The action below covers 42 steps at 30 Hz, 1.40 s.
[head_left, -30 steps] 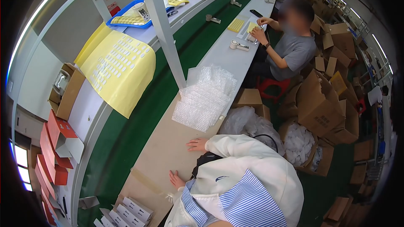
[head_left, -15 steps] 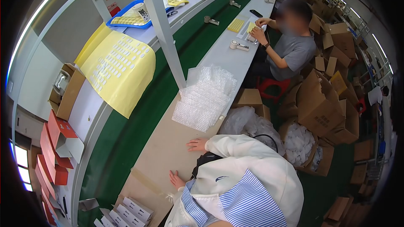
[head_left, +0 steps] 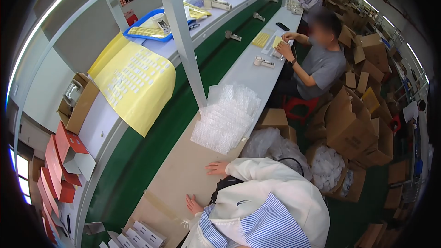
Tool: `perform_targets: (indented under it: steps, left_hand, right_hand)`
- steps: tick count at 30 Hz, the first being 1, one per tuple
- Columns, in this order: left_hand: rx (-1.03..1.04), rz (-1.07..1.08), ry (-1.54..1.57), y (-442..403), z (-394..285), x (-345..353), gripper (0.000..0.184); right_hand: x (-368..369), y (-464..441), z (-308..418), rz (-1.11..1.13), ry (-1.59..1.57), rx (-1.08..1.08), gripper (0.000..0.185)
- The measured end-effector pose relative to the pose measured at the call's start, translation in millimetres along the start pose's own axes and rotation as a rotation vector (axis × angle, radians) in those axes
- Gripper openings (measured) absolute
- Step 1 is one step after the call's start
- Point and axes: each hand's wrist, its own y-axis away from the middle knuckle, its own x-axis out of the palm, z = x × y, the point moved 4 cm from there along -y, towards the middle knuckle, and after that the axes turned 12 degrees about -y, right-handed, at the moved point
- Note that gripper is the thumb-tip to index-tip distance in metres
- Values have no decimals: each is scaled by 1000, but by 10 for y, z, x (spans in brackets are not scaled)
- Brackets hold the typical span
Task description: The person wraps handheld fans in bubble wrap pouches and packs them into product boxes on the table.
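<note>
My left hand (head_left: 193, 204) rests on the tan board (head_left: 177, 167) that covers the bench in front of me, fingers spread and holding nothing. My right hand (head_left: 217, 168) lies flat on the same board, farther up in the view, also without anything in it. Just beyond the right hand is a loose stack of clear bubble-wrap sheets (head_left: 227, 117), apart from the fingers. Several small white boxes (head_left: 146, 234) stand side by side on the left hand's side, at the lower edge of the view.
A green conveyor belt (head_left: 151, 156) runs between my bench and a shelf bearing a yellow label sheet (head_left: 133, 87), a blue tray (head_left: 151, 25) and red boxes (head_left: 55, 170). A metal post (head_left: 181, 41) rises beside the bubble wrap. A seated co-worker (head_left: 317, 59) handles small parts. Cardboard cartons (head_left: 351, 124) crowd the floor.
The whole view has shifted slightly right and down as my head moved. Both hands stay on the board with empty fingers. The co-worker's hands are still at the same spot.
</note>
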Motion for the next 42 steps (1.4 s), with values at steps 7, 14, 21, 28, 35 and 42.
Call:
perform_targets:
  steps: [7, 14, 21, 28, 35, 42]
  left_hand:
    - [-41, 77, 41, 10, -70, -125, 80]
    - [-61, 117, 29, 77, -137, -309, 88]
    - [12, 112, -45, 62, -147, -289, 91]
    - [-41, 205, -73, 75, -248, -477, 93]
    - [-63, 209, -82, 87, -251, -470, 93]
    - [-99, 210, -93, 61, -295, -506, 90]
  right_hand:
    - [-48, 12, 64, -16, 7, 14, 89]
    - [-75, 52, 115, 22, -31, 16, 90]
    - [-124, 48, 120, 24, -53, 15, 91]
    - [-136, 64, 135, 48, -52, -10, 91]
    - [-169, 81, 162, 18, -23, -15, 91]
    - [-114, 97, 110, 38, 51, 19, 95]
